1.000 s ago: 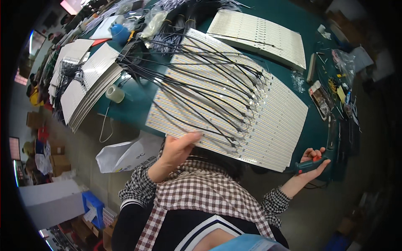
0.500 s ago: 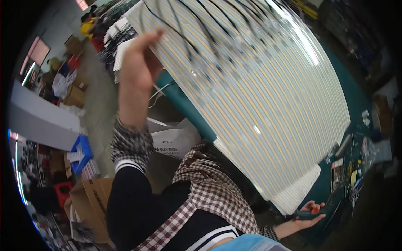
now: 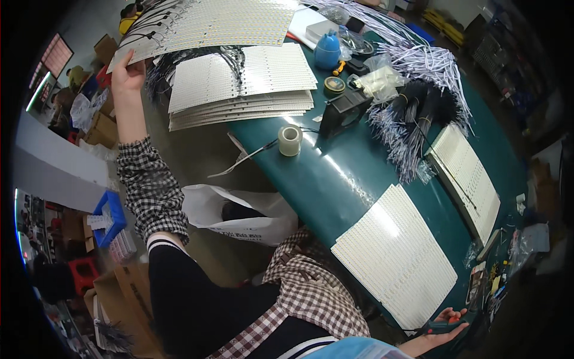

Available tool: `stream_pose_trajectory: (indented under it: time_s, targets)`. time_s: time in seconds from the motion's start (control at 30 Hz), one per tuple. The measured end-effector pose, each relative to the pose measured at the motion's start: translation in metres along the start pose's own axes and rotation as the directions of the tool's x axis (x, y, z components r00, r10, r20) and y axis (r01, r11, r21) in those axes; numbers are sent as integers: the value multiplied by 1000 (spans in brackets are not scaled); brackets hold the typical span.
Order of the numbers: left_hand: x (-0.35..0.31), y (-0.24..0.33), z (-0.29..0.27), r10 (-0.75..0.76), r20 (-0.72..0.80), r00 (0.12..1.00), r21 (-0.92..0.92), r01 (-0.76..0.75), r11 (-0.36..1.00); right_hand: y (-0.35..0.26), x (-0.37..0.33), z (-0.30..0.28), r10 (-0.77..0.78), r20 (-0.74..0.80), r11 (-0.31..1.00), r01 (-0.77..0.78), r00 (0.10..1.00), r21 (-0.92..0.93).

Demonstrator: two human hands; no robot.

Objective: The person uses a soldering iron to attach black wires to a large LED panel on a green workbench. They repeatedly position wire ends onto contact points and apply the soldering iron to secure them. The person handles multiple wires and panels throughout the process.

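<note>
At the far left, my left hand (image 3: 127, 73) is closed on the near left corner of a large LED strip panel (image 3: 221, 27) with black wires along its left side. The panel is raised and tilted over a stack of similar white panels (image 3: 239, 105) at the table's far left. My right hand (image 3: 433, 340), low at the right, has its fingers around a dark green hand tool (image 3: 441, 327) with red-orange parts; its exact kind is unclear. Beside that hand, another stack of white LED panels (image 3: 394, 251) lies at the table's near edge.
The green table (image 3: 305, 173) carries a tape roll (image 3: 290, 140), a blue bottle (image 3: 327, 51), a black fan-like box (image 3: 345, 113), wire bundles (image 3: 412, 119) and a narrow panel stack (image 3: 466, 179). A white bag (image 3: 239, 218) stands below its edge. Cartons (image 3: 128, 299) sit at the left.
My left hand has carried the LED panel away to the far left, uncovering the table and the near stack. My right hand stays at the lower right with the tool.
</note>
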State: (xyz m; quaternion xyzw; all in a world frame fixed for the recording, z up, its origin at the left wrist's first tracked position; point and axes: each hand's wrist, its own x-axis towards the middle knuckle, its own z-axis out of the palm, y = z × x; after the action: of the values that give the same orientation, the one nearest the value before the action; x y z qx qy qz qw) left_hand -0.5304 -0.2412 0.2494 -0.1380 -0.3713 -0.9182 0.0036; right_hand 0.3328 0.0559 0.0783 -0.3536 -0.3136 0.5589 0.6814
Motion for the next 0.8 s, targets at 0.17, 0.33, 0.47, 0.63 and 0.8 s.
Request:
stream_pose_trajectory:
  time_s: [0.17,0.33,0.47,0.63,0.8]
  targets:
    - [-4,-5,-22,-48,18,999,-28,49,998,-2,0,12,44,50,999,-44,998,12]
    - [-17,-11,-4,-21,-6,1000,34,21,999,2,-1,2,55,30,998,-55,998,10]
    - [-19,-18,17,-70,32,997,8,70,998,2,-6,-12,60,73,997,-64,995,52]
    - [-22,-23,53,-74,98,992,-2,75,997,7,-9,-26,70,117,987,-86,991,135]
    - [-28,-36,111,-93,196,976,-80,111,991,13,-10,-34,66,80,976,-81,995,204]
